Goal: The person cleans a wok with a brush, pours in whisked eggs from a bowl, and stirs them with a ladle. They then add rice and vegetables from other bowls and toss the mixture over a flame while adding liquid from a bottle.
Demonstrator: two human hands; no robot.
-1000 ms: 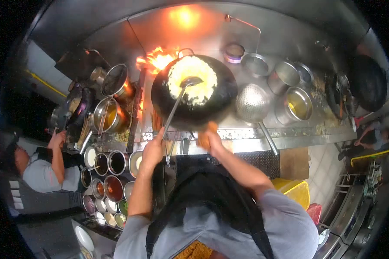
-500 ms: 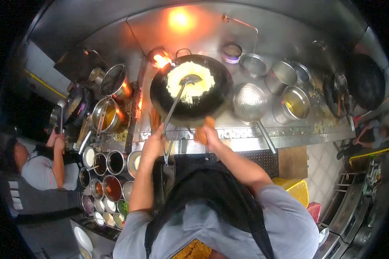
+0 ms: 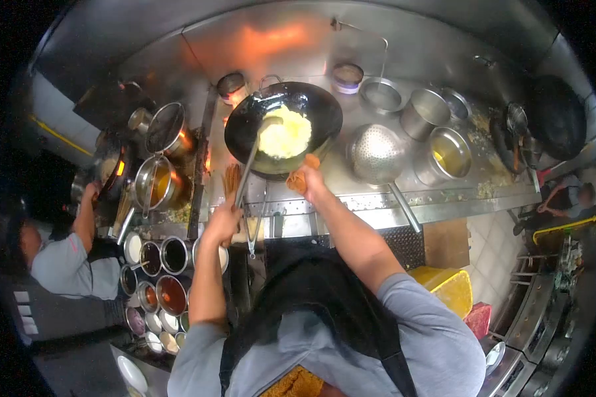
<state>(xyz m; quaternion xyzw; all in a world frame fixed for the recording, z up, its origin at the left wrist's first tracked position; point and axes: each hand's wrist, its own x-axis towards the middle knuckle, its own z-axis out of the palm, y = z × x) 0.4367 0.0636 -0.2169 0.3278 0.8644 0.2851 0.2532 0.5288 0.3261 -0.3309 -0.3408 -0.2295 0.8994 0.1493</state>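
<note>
My left hand (image 3: 225, 220) is closed around the long handle of a ladle (image 3: 248, 169). The ladle's bowl rests at the left edge of a pale yellow mass that looks like cooked egg (image 3: 288, 137), inside a black wok (image 3: 326, 119). In my right hand (image 3: 314, 184) is a bunched orange-brown cloth (image 3: 297, 181), gripped at the wok's near rim. What the cloth covers there is hidden. A bamboo brush (image 3: 231, 180) stands just behind my left hand, and metal tongs or a similar thin tool (image 3: 259, 221) hang beside it.
A perforated strainer (image 3: 377, 155) and steel pots (image 3: 444, 159) stand right of the wok. Sauce containers (image 3: 172, 294) sit at lower left. At far left a co-worker (image 3: 73, 264) works over another wok. A yellow bin (image 3: 447, 291) is at my right.
The egg has gone from a wide round sheet to a smaller bunched mass. The wok has tilted and shifted left. My left hand has drawn back, bringing the ladle bowl to the egg's left edge.
</note>
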